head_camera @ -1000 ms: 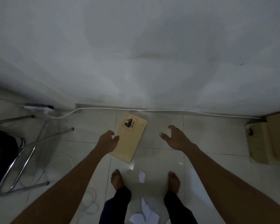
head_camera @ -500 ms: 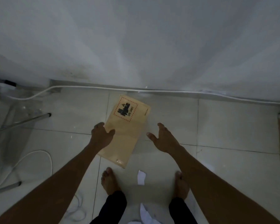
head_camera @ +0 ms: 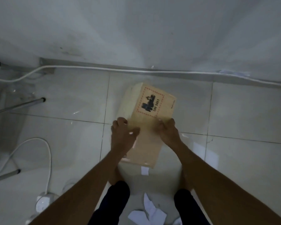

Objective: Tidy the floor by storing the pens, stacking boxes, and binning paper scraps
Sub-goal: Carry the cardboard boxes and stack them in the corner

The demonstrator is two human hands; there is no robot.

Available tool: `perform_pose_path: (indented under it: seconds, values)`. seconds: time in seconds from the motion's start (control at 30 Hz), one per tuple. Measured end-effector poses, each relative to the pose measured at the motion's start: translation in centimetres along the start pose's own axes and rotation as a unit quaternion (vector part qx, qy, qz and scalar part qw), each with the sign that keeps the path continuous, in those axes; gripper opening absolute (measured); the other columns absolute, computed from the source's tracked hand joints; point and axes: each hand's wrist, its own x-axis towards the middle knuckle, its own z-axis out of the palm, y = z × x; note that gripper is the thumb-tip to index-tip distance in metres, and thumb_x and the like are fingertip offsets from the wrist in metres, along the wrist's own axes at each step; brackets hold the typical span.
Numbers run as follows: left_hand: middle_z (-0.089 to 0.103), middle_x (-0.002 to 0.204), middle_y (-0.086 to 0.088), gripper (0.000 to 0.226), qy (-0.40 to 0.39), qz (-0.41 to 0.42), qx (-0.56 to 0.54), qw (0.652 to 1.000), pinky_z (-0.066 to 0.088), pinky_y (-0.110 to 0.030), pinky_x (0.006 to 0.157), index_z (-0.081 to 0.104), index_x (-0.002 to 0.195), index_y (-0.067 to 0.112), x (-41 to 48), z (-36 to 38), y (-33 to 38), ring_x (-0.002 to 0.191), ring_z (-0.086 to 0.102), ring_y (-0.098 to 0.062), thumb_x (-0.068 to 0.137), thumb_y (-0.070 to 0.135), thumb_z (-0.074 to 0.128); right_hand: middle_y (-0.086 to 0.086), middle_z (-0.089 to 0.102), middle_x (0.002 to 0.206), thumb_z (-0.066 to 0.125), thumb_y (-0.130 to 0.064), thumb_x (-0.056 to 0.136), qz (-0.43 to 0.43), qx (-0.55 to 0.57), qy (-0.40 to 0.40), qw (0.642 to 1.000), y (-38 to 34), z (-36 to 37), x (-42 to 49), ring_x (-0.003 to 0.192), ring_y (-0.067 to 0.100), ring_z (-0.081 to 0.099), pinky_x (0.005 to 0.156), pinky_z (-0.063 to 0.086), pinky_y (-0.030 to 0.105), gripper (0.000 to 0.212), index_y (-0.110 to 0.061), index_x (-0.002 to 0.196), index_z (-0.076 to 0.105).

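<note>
A tan cardboard box (head_camera: 150,108) with a red-bordered label reading "UN 3481" lies on the white tiled floor in front of me. My left hand (head_camera: 122,135) grips its left edge and my right hand (head_camera: 168,132) grips its right edge. One small white paper scrap (head_camera: 144,171) lies just below the box. Several more white paper scraps (head_camera: 148,211) lie between my legs at the bottom of the view. No pens are visible.
A white wall rises ahead, with a white cable (head_camera: 136,69) running along its base. Metal chair legs (head_camera: 18,105) stand at the left. A looped white cord (head_camera: 45,153) leads to a round white plug (head_camera: 44,202) at lower left.
Both hands have closed in from either side and taken hold of the box. The view has dropped nearer to the floor, and the box now looks larger.
</note>
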Motion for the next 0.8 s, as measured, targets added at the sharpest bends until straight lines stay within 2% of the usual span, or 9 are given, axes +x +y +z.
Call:
perform_pose_path:
  seconds: [0.17,0.33,0.43,0.53,0.67,0.8]
  values:
    - [0.044,0.097,0.003,0.032,-0.078,0.021,-0.085,0.993,0.056,-0.039,0.074,0.04,0.092,0.025,-1.1,2.3,0.7,0.09,0.055,-0.022,0.082,0.045,0.063,0.013,0.051,0.131,0.023,-0.056,0.098,0.049,0.082,0.027,0.995,1.7,-1.9,0.2,0.099,0.024,0.05,0.08,0.041,0.035,0.058,-0.013,0.135,0.033]
    - [0.056,0.093,0.0,0.014,-0.138,0.08,-0.106,0.981,0.05,-0.016,0.063,0.048,0.087,0.03,-1.4,3.1,1.2,0.077,0.058,-0.005,0.092,0.043,0.052,0.011,0.051,0.136,0.015,-0.064,0.095,0.091,0.12,0.026,0.988,2.5,-2.8,0.5,0.119,0.033,0.05,0.09,0.04,0.041,0.067,-0.019,0.14,0.035]
    - [0.061,0.097,-0.001,0.017,-0.134,0.075,-0.089,0.984,0.047,-0.016,0.07,0.057,0.098,0.016,-0.8,3.0,1.4,0.085,0.059,-0.012,0.095,0.033,0.052,0.011,0.051,0.135,0.012,-0.066,0.093,0.097,0.136,0.023,0.986,2.9,-3.3,0.5,0.118,0.034,0.05,0.099,0.042,0.05,0.07,-0.02,0.139,0.038]
    - [0.062,0.101,-0.004,0.018,-0.069,0.063,-0.071,0.993,0.045,-0.018,0.075,0.059,0.102,0.011,0.6,2.7,1.4,0.088,0.06,-0.015,0.094,0.026,0.054,0.014,0.052,0.135,0.012,-0.068,0.092,0.116,0.144,0.04,0.982,3.2,-3.9,1.0,0.118,0.036,0.052,0.101,0.043,0.053,0.074,-0.018,0.139,0.04]
    - [0.056,0.113,-0.01,0.028,-0.049,0.038,-0.025,0.998,0.044,-0.028,0.086,0.056,0.114,0.009,2.5,2.9,0.7,0.101,0.058,-0.023,0.092,0.026,0.058,0.021,0.04,0.146,0.014,-0.065,0.094,0.142,0.155,0.079,0.974,5.1,-4.8,2.1,0.131,0.039,0.042,0.107,0.033,0.048,0.078,-0.008,0.145,0.03]
    - [0.05,0.129,-0.014,0.046,-0.072,-0.007,-0.001,0.997,0.038,-0.032,0.093,0.047,0.129,0.009,3.5,4.3,-0.3,0.12,0.048,-0.028,0.091,0.032,0.058,0.022,0.041,0.145,0.019,-0.063,0.095,0.171,0.144,0.123,0.967,8.0,-5.9,2.8,0.13,0.038,0.043,0.1,0.036,0.043,0.077,-0.005,0.145,0.029]
